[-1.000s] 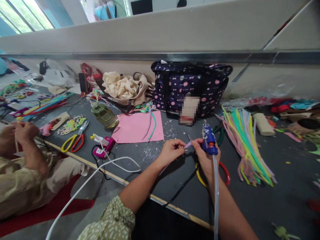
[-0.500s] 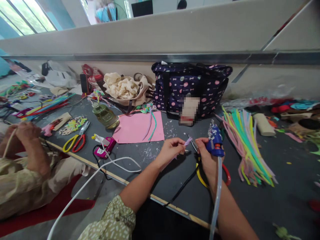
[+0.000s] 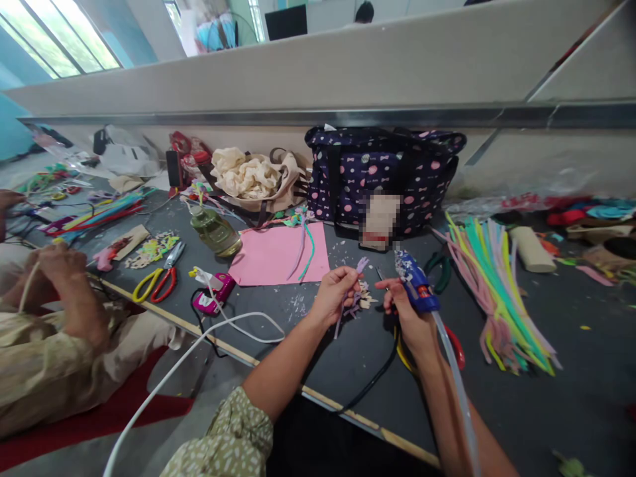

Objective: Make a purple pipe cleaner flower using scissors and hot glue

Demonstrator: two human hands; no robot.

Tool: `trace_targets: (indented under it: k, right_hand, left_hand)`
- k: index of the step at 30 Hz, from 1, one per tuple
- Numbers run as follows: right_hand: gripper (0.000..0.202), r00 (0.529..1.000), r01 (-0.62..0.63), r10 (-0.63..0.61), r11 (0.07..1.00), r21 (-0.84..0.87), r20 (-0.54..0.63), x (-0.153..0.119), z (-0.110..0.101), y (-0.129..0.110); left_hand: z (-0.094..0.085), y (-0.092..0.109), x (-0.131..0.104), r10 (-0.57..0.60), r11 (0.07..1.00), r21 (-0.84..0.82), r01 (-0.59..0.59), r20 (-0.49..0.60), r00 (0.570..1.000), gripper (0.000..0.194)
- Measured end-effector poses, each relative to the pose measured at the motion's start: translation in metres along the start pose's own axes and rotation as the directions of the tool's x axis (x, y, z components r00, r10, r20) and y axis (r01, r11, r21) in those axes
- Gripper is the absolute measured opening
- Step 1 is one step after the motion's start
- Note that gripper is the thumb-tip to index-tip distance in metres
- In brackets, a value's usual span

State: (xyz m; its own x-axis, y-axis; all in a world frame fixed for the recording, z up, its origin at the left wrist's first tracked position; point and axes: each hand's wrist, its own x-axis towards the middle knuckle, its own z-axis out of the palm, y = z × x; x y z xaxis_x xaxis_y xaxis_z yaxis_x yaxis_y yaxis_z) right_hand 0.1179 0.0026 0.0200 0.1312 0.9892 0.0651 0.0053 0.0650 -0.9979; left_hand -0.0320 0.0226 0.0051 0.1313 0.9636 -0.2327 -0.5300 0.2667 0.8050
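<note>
Nearest us is our green patterned sleeve (image 3: 226,430), with a white cable (image 3: 149,389) curving past it on the left. Over the worktop (image 3: 527,424), our right hand (image 3: 400,306) holds a blue glue gun (image 3: 424,300), a clear glue stick (image 3: 456,371) trailing from its back along our forearm; the fingertips are loosely parted. A red handle (image 3: 457,348) shows beside our right wrist. Our left hand (image 3: 338,295) pinches a purple fuzzy strip (image 3: 362,265) between thumb and fingers, its tip standing above them, well short of our right hand. Small pale pieces (image 3: 366,301) lie between our hands. To the right spreads a bundle of coloured strips (image 3: 499,298). Beyond our left hand, a pink sheet (image 3: 263,255) carries a purple and a green strip, with a green bottle (image 3: 215,232) at its left corner. Farther off, a dark patterned bag (image 3: 422,172) stands against the wall (image 3: 348,73).
</note>
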Motion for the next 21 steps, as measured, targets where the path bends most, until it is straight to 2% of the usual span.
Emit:
trace_targets:
  k: [4,8,11,15,21]
  right_hand:
    - [0.035,0.994,0.031,-0.032,0.999,0.014,0.101,-0.004,-0.001,0.005]
    - [0.034,0.994,0.027,-0.030,0.999,0.033,0.101,-0.007,-0.003,0.018]
    - [0.030,0.992,0.036,-0.029,0.998,-0.053,0.121,-0.009,-0.004,0.027]
    - [0.027,0.978,0.087,-0.053,0.983,-0.161,0.203,-0.011,-0.004,0.033]
    - [0.030,0.983,0.060,-0.018,0.972,-0.226,0.181,-0.011,-0.003,0.033]
  left_hand:
    - [-0.002,-0.003,0.003,0.066,0.998,0.007,-0.065,-0.032,0.997,0.040]
    - [-0.006,-0.006,0.007,0.122,0.991,-0.036,-0.126,-0.087,0.989,0.036]
    - [-0.006,-0.006,0.007,0.157,0.984,-0.062,-0.166,-0.128,0.979,0.033]
    - [-0.006,-0.005,0.007,0.149,0.985,-0.058,-0.161,-0.170,0.974,0.034]
    - [-0.005,-0.005,0.007,0.149,0.986,-0.046,-0.160,-0.188,0.971,0.035]
